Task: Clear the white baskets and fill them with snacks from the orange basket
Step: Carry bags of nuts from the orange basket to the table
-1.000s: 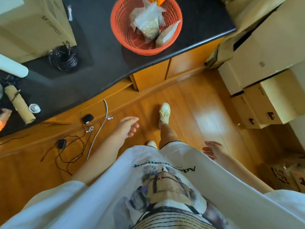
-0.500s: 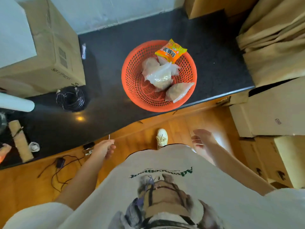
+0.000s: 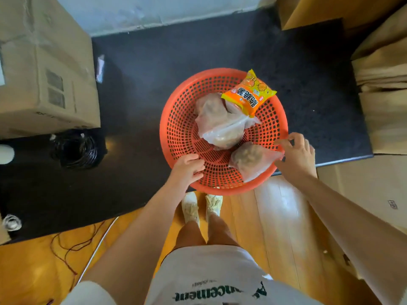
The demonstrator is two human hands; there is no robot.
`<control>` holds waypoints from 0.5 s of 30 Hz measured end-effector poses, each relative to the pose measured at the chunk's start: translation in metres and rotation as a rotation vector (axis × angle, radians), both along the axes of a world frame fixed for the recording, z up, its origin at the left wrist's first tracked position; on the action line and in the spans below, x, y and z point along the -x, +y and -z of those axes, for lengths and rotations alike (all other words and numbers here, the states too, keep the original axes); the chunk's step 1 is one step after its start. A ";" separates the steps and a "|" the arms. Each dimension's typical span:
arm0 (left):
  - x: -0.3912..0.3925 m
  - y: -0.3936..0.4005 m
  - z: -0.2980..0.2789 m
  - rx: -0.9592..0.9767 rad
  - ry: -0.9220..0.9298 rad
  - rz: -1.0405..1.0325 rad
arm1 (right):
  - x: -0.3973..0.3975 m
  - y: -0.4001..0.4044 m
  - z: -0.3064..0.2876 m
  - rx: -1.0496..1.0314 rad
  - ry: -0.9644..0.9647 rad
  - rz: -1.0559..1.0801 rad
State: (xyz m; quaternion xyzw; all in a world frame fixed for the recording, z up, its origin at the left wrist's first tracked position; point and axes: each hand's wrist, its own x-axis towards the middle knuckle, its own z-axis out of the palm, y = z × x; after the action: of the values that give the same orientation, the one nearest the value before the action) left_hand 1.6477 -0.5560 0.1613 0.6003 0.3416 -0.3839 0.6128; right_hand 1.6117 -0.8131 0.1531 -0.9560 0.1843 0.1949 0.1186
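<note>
Orange basket (image 3: 176, 133) at near edge of dark surface (image 3: 154, 62), overhanging slightly; orange snack packet (image 3: 250, 93) and clear bags (image 3: 220, 122) inside. Left hand (image 3: 187, 168) curled on near rim, right hand (image 3: 295, 153) spread at right rim, grip unclear. Step, judged: taking up basket. White baskets unseen. Next: level two-handed lift.

The scene is lit brightly by warm daylight; a broad pale glare is thrown across the wooden floor (image 3: 279, 216) at lower right, and a small hot reflection is seen on the black countertop (image 3: 143, 84) beside the coiled cable (image 3: 77, 150); the left part of the countertop is left in deep shadow; strong wide-angle bending is seen at the edges, where the cardboard box (image 3: 44, 62) is curved; fine detail is softened throughout, and the shirt print (image 3: 215, 293) is slightly blurred.
</note>
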 end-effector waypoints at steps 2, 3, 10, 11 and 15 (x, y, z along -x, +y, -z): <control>-0.015 -0.022 0.020 -0.016 0.015 0.052 | -0.011 -0.005 0.009 0.045 -0.024 -0.117; -0.021 -0.031 0.029 -0.008 0.004 0.084 | -0.014 -0.007 0.014 0.055 -0.021 -0.175; -0.040 -0.063 0.074 0.022 -0.164 0.123 | -0.035 0.008 0.045 -0.197 -0.140 -0.308; -0.043 -0.065 0.082 0.004 -0.142 0.090 | -0.038 0.013 0.049 -0.267 -0.141 -0.248; -0.053 -0.070 0.091 -0.183 -0.029 0.117 | -0.044 0.026 0.065 -0.521 0.003 -0.018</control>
State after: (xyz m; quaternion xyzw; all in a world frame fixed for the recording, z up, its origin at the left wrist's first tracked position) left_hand 1.7010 -0.6256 0.0703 0.6782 0.3308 -0.3773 0.5369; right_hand 1.6561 -0.7873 0.0880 -0.8946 0.1196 0.2381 0.3587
